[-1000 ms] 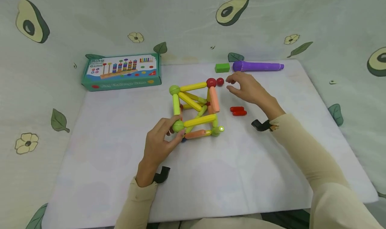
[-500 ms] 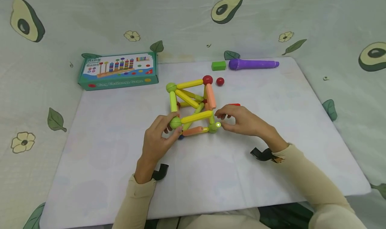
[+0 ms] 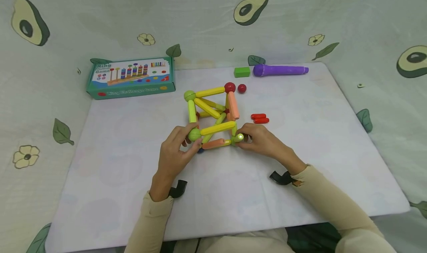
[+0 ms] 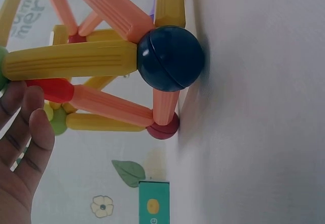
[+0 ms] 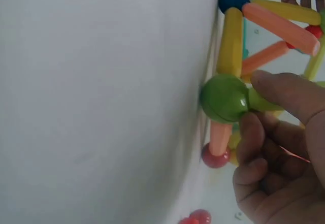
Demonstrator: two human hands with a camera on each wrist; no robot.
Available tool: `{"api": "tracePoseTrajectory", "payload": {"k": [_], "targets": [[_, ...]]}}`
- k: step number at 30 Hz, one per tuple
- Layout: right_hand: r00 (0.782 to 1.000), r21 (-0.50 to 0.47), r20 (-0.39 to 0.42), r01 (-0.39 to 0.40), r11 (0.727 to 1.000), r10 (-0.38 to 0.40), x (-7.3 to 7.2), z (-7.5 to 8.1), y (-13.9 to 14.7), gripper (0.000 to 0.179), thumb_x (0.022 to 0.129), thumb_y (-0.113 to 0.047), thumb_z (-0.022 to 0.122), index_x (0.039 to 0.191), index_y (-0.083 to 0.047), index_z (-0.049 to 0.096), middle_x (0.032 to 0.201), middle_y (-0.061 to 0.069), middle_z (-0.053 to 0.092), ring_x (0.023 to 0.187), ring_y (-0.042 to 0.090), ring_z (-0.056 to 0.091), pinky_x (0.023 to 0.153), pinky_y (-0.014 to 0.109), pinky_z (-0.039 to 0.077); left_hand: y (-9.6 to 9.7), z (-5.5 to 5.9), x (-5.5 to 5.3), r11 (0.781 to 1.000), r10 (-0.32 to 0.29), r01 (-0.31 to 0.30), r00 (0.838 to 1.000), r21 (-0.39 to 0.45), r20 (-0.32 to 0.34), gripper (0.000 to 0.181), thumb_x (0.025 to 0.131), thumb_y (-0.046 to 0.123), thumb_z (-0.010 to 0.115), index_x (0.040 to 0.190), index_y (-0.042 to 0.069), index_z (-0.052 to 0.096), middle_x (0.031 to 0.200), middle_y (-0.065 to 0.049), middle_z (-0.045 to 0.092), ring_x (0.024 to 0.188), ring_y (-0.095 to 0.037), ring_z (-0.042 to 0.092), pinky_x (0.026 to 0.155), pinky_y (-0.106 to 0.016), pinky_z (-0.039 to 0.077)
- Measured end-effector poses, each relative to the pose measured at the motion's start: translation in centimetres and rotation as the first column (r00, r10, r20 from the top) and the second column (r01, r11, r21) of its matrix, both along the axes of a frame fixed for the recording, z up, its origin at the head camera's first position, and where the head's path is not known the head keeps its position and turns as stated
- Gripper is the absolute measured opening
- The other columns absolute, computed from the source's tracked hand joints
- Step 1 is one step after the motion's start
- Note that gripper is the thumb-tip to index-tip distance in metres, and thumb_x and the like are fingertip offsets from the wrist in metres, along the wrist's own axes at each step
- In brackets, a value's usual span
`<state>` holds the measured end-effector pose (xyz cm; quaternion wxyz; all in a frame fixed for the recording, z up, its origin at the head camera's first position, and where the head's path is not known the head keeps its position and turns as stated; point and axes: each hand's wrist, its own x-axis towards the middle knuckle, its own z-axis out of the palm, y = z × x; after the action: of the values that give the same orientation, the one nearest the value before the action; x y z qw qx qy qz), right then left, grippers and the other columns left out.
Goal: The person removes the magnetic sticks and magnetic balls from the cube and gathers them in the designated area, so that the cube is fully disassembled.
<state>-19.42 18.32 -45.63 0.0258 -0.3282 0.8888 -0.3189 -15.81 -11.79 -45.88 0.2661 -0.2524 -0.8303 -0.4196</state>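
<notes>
A frame of rods and balls, apparently a magnetic building set, stands mid-table. My left hand [image 3: 175,149] holds the green ball [image 3: 195,135] at its upper front-left corner, thumb and fingers on either side. From that ball a yellow rod [image 3: 218,128] runs right. My right hand [image 3: 260,140] pinches a light green rod [image 5: 261,101] between thumb and fingers, its end against the lower front-right green ball [image 5: 223,98]. Low at the front left is a dark blue ball [image 4: 170,59]. A red ball [image 3: 229,87] tops the back right corner, above a salmon rod [image 3: 234,105].
Behind the right hand lie two short red rods [image 3: 259,118]. A loose red ball [image 3: 242,88] sits beside the frame's back right corner. Farther back are a green block [image 3: 241,72], a purple microphone-shaped toy [image 3: 281,70] and, leftward, a boxed ring game [image 3: 131,78].
My right hand has come from beside the loose red ball toward me and leftward, and now pinches the light green rod at the front-right corner. My left hand keeps its hold.
</notes>
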Motion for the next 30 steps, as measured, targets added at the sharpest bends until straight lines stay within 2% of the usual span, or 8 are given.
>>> {"api": "tracePoseTrajectory", "payload": {"k": [5,10,14,16,19,24,27,30], "targets": [[0.997,0.012,-0.077,0.012,1.000,-0.011,0.2,-0.6,-0.4,0.022,0.082,-0.010,0.079,0.102,-0.006,0.072,0.090,-0.002,0.065,0.076,0.012,0.055,0.065,0.026,0.050,0.0,0.1,-0.1,1.000,0.005,-0.005,1.000,-0.004,-0.003,0.042,0.097,0.040,0.063,0.130,0.013,0.065,0.096,-0.004,0.062,0.070,-0.016,0.054,0.057,-0.031,0.050],[0.983,0.003,-0.185,0.005,1.000,-0.004,0.2,-1.2,-0.9,0.020,0.078,-0.007,0.076,0.097,-0.004,0.071,0.084,0.000,0.062,0.069,0.010,0.052,0.059,0.023,0.047,0.0,0.1,0.0,1.000,0.011,-0.011,1.000,0.005,-0.007,0.042,0.097,0.039,0.064,0.129,0.013,0.066,0.096,-0.004,0.062,0.071,-0.016,0.054,0.057,-0.031,0.050],[0.980,-0.046,-0.194,0.023,0.999,-0.032,0.4,-1.3,-1.0,0.012,0.079,-0.008,0.074,0.089,-0.005,0.067,0.076,0.002,0.057,0.065,0.010,0.049,0.055,0.022,0.042,0.0,0.0,0.1,1.000,0.009,-0.009,1.000,0.012,-0.012,0.041,0.097,0.039,0.064,0.129,0.013,0.066,0.094,-0.004,0.061,0.070,-0.018,0.054,0.056,-0.032,0.049],[0.986,-0.089,-0.163,0.030,0.996,-0.044,0.7,-1.0,-0.7,0.009,0.082,-0.007,0.071,0.088,-0.006,0.065,0.075,0.003,0.055,0.066,0.012,0.049,0.055,0.024,0.042,0.0,0.0,0.1,1.000,0.004,-0.004,1.000,0.010,-0.014,0.042,0.098,0.040,0.063,0.129,0.013,0.066,0.094,-0.004,0.061,0.070,-0.017,0.054,0.056,-0.032,0.049],[0.997,-0.157,-0.060,0.032,0.987,-0.041,0.9,0.0,-0.1,0.007,0.090,-0.006,0.069,0.097,-0.004,0.067,0.085,0.002,0.060,0.072,0.013,0.050,0.058,0.030,0.044,0.1,0.0,0.1,1.000,0.001,-0.001,1.000,0.001,-0.011,0.042,0.098,0.040,0.063,0.130,0.013,0.065,0.095,-0.003,0.061,0.071,-0.016,0.054,0.057,-0.031,0.049],[0.995,-0.203,0.092,0.067,0.977,-0.049,0.6,2.0,1.4,0.028,0.095,-0.010,0.069,0.124,-0.006,0.067,0.099,0.000,0.065,0.076,0.015,0.052,0.063,0.029,0.045,0.1,0.0,0.1,1.000,0.011,-0.011,1.000,-0.002,-0.009,0.042,0.097,0.040,0.064,0.130,0.014,0.065,0.098,-0.003,0.063,0.069,-0.017,0.054,0.056,-0.032,0.050],[0.978,-0.228,0.166,0.164,0.960,-0.127,0.3,2.6,2.4,0.037,0.096,-0.012,0.068,0.131,-0.005,0.058,0.099,0.003,0.067,0.081,0.023,0.060,0.069,0.026,0.050,0.0,0.1,0.1,1.000,0.013,-0.013,1.000,-0.004,-0.008,0.042,0.097,0.039,0.064,0.130,0.014,0.065,0.097,-0.004,0.062,0.069,-0.018,0.054,0.056,-0.032,0.050],[0.941,-0.234,0.227,0.301,0.924,-0.249,-0.3,2.8,3.3,0.037,0.097,-0.017,0.068,0.127,-0.005,0.051,0.103,0.009,0.070,0.088,0.030,0.065,0.073,0.025,0.053,0.0,0.1,0.1,1.000,0.009,-0.009,1.000,-0.007,-0.008,0.042,0.096,0.038,0.065,0.130,0.013,0.065,0.096,-0.004,0.061,0.069,-0.018,0.055,0.056,-0.032,0.050]]}}
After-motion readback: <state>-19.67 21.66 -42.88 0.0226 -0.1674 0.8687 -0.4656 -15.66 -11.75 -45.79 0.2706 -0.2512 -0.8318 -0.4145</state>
